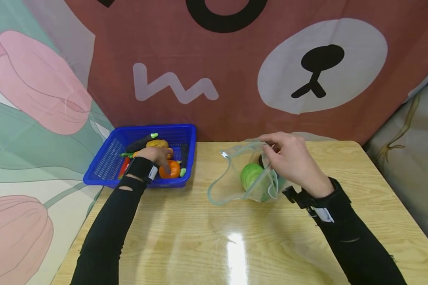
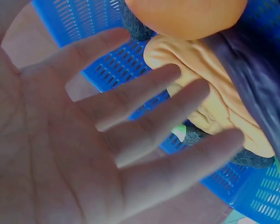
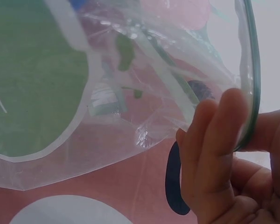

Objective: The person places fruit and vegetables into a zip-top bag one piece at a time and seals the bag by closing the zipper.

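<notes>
Over the blue basket (image 1: pixel 107 168), my left hand (image 1: pixel 156 155) reaches in with its fingers spread and nothing gripped. The orange round fruit or vegetable (image 1: pixel 171 169) is just below its fingertips. In the left wrist view, a wrinkled yellow-orange piece (image 2: pixel 214 88) and a dark purple eggplant (image 2: pixel 256 79) lie beyond the fingers. My right hand (image 1: pixel 289 158) pinches the upper edge of a see-through bag (image 1: pixel 228 186) with pale green trim. A green cabbage (image 1: pixel 251 176) shows through the bag, with a dark item partly hidden behind the trim.
The basket also holds a dark eggplant (image 1: pixel 140 143) with a pale green tip and a red piece (image 1: pixel 124 168) at its left. Both stand on the wooden table (image 1: pixel 185 237). A printed cloth (image 1: pixel 235 114) hangs right behind the table.
</notes>
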Available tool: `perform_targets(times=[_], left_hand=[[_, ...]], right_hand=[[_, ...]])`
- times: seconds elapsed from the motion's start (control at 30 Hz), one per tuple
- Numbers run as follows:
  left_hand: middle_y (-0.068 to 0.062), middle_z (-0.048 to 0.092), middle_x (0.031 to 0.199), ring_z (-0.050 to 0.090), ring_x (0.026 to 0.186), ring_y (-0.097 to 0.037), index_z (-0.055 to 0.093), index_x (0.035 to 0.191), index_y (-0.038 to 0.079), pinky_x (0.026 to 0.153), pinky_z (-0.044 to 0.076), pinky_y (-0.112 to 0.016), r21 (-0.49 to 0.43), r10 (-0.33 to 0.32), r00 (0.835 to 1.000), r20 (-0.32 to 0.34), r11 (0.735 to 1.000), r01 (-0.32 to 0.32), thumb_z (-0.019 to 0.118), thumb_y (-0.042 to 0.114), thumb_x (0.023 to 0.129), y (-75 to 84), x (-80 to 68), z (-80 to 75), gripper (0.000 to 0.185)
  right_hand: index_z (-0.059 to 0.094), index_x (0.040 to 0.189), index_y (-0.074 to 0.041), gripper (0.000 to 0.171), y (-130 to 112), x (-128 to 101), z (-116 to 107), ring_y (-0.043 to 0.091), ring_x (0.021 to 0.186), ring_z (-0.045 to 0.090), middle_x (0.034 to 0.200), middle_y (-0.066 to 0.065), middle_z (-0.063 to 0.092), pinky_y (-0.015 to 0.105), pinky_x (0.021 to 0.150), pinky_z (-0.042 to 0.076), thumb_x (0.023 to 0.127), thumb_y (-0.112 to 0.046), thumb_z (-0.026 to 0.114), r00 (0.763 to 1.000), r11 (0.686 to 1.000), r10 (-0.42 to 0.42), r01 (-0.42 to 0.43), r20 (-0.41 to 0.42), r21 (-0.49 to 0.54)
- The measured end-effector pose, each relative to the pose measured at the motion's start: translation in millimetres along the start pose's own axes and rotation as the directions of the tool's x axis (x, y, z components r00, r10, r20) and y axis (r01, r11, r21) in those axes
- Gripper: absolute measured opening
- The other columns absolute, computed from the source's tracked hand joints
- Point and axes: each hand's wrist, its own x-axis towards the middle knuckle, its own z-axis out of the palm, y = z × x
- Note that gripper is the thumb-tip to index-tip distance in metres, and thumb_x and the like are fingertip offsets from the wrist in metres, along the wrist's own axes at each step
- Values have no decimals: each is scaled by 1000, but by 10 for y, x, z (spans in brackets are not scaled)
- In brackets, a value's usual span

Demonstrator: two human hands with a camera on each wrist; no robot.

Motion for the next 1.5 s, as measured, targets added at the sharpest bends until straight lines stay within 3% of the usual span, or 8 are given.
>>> perform_targets(times=[0.27,0.6,0.8,0.97,1.1,1.27,1.4,1.5], left_hand=[[-17,46,139,45,119,-34,43,141,10,93,41,-51,-22,25,1000,-3,999,-25,77,23,76,73,82,0,75],[-6,63,101,55,86,-23,65,109,13,75,48,-42,159,31,995,-98,987,-15,79,14,66,229,121,74,45],[-2,60,75,55,71,-20,66,78,13,63,50,-37,287,99,961,-258,958,-22,73,6,65,282,35,180,17],[-7,64,75,61,69,-21,67,73,7,61,53,-38,347,140,933,-330,938,-18,67,5,72,292,-26,246,3],[-5,59,71,54,64,-18,65,71,6,57,49,-33,274,96,964,-248,961,-25,65,4,69,252,8,211,3],[-7,59,90,50,75,-23,65,101,6,61,44,-34,36,-60,991,-118,997,65,71,11,67,187,76,116,35],[-18,49,132,49,100,-28,39,142,7,71,44,-38,-11,-38,995,-96,999,37,68,15,72,142,101,75,76],[-21,47,133,48,100,-30,30,146,4,70,41,-37,-26,25,990,-139,999,-29,66,15,75,135,80,43,80]], right_hand=[[66,115,-4,26,-12,-14,-8,9,48,55,87,7,64,29,41,43,94,-8,52,1000,1000,6,-6,5,9],[65,115,-3,26,-24,-32,-4,9,48,55,86,7,63,29,43,44,93,-7,52,1000,1000,15,-15,4,9],[65,116,-4,26,-27,-42,-10,10,47,54,85,6,63,29,41,43,94,-8,52,1000,1000,21,-22,7,8],[65,116,-5,26,-30,-42,-11,10,47,54,87,7,64,29,42,44,94,-8,52,1000,1000,22,-22,9,6],[65,116,-5,26,-36,-42,-15,10,47,54,89,8,64,29,43,45,94,-9,52,999,1000,30,-30,17,9],[65,116,-5,26,-44,-43,-21,10,47,55,90,8,64,29,44,45,94,-10,51,999,999,44,-44,25,13],[65,116,-5,26,-45,-38,-22,10,47,55,89,7,64,29,43,44,94,-10,52,999,999,38,-38,23,6],[65,116,-4,26,-47,-33,-22,10,47,55,88,7,64,29,42,44,94,-9,52,999,999,33,-33,21,5]])
